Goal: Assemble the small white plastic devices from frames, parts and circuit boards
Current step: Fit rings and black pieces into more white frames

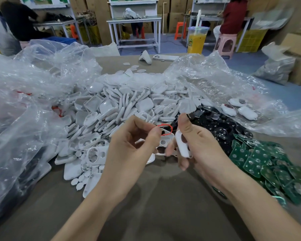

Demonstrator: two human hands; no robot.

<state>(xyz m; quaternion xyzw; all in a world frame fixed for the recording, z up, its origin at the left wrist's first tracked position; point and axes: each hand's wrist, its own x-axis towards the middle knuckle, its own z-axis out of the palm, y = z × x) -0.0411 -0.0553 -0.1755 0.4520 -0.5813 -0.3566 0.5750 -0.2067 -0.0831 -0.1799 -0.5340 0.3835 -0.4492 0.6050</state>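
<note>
The left hand pinches a white frame with a red ring at its top. The right hand, just beside it, curls round a white shell, so this unit looks mid-assembly, its pieces not yet joined. Only three finished devices lie on the plastic sheet to the right, while the pile of white parts, the black parts and the green boards wait on the table, so most work seems left.
</note>
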